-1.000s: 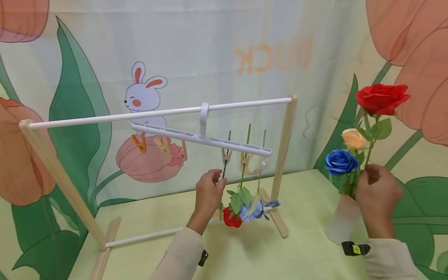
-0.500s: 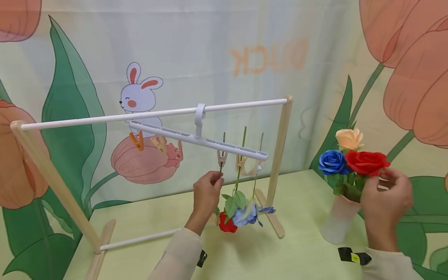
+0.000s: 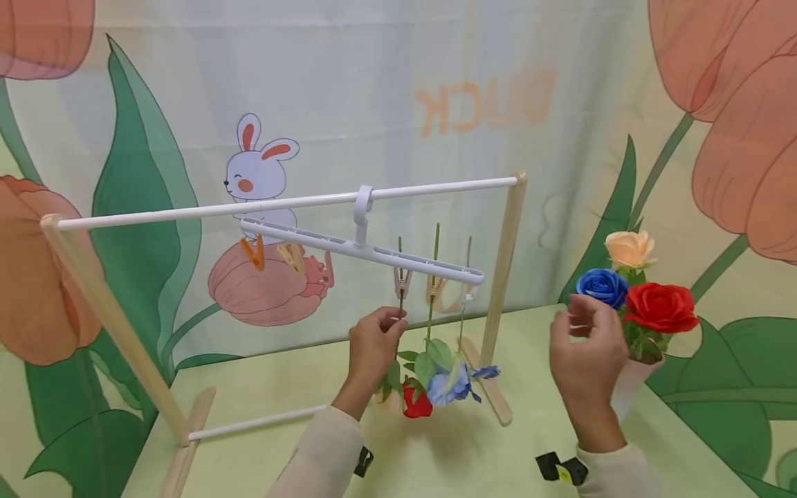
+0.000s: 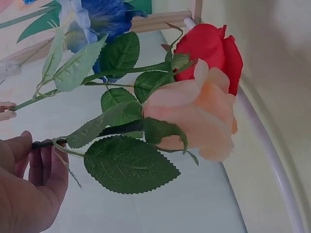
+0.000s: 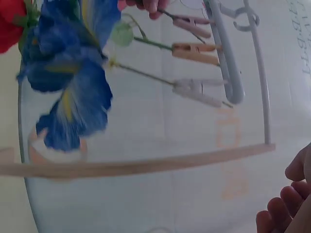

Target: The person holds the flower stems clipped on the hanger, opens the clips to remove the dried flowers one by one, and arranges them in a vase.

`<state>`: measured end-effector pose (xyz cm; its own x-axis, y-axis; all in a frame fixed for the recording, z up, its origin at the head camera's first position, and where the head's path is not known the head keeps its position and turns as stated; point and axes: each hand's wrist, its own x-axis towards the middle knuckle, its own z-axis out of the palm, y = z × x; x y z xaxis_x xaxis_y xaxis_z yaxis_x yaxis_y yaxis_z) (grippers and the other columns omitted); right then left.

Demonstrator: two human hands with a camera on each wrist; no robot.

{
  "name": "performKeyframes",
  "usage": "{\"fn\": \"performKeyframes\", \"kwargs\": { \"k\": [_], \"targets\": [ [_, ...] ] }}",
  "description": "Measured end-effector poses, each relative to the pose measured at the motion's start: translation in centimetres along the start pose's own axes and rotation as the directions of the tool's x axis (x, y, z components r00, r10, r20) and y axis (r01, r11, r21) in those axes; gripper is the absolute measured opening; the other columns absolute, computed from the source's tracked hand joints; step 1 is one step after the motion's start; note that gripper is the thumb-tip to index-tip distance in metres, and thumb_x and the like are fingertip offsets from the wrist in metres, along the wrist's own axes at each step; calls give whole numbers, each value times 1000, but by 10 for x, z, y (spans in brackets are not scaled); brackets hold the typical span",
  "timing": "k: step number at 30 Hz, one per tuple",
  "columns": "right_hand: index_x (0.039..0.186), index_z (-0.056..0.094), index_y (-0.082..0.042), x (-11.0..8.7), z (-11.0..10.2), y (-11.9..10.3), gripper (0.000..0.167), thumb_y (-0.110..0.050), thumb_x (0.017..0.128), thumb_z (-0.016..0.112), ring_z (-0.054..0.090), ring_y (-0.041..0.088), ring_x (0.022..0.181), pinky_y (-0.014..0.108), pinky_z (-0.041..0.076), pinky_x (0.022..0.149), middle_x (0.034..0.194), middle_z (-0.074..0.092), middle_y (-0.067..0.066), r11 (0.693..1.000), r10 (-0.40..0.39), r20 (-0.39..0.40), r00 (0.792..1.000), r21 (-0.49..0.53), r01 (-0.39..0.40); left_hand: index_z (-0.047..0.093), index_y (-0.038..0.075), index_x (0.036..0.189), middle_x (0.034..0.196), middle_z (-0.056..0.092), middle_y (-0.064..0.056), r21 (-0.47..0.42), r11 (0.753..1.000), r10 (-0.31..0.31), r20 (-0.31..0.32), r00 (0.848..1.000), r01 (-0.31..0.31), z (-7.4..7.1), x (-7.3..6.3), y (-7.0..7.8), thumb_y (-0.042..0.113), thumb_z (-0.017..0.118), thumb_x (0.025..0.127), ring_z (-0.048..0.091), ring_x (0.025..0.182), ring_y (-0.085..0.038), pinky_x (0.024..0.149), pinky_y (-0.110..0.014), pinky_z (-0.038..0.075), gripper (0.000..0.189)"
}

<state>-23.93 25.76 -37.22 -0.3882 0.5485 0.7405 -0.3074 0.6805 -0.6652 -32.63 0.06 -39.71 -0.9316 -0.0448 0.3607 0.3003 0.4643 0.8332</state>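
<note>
One peach rose [image 4: 194, 116] hangs below the left hand [image 3: 371, 348] pinching its stem [image 4: 43, 143]; the right hand [image 3: 589, 360] curls loosely.

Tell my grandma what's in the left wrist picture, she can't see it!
A left hand pinches the dark stem of a peach rose, which points sideways across the picture among green leaves. Beyond it are a red rose, partly hidden, and a blue flower.
</note>
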Motion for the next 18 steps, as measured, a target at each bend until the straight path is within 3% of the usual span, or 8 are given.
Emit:
{"fn": "performKeyframes", "kwargs": {
  "k": [4, 7, 11, 18],
  "targets": [
    [111, 69, 2, -16, 23, -14, 21, -2, 90, 66, 64, 15, 79, 6, 43, 71, 98, 69, 16, 1000, -8, 126, 992, 21, 5, 79, 15, 101, 81, 76, -7, -9, 1000, -1, 1, 1000, 1, 0, -1, 1, 18, 74, 94, 59, 66, -13, 60, -25, 48, 10],
    [111, 68, 1, -27, 40, -27, 22, -2, 89, 68, 69, 27, 81, 20, 53, 73, 98, 69, 16, 999, -6, 212, 977, 41, -3, 79, 16, 101, 81, 76, -6, -4, 1000, -7, 3, 1000, 7, -1, -1, 2, 18, 74, 94, 60, 67, -13, 60, -25, 49, 9],
    [112, 68, 0, -36, 64, -45, 23, -6, 90, 69, 72, 29, 84, 43, 60, 73, 99, 70, 15, 995, 9, 318, 948, 88, -39, 79, 16, 101, 83, 77, -5, -1, 1000, -15, 11, 1000, 15, -1, -1, 3, 19, 74, 93, 63, 68, -13, 62, -26, 50, 9],
    [116, 68, -1, -41, 105, -73, 29, -15, 91, 72, 72, 31, 88, 46, 62, 78, 104, 71, 16, 979, 38, 446, 894, 164, -124, 79, 16, 101, 85, 78, -5, 15, 1000, -11, 15, 1000, 10, -2, -2, 3, 20, 75, 93, 65, 69, -12, 63, -26, 51, 9]
  ]
}}
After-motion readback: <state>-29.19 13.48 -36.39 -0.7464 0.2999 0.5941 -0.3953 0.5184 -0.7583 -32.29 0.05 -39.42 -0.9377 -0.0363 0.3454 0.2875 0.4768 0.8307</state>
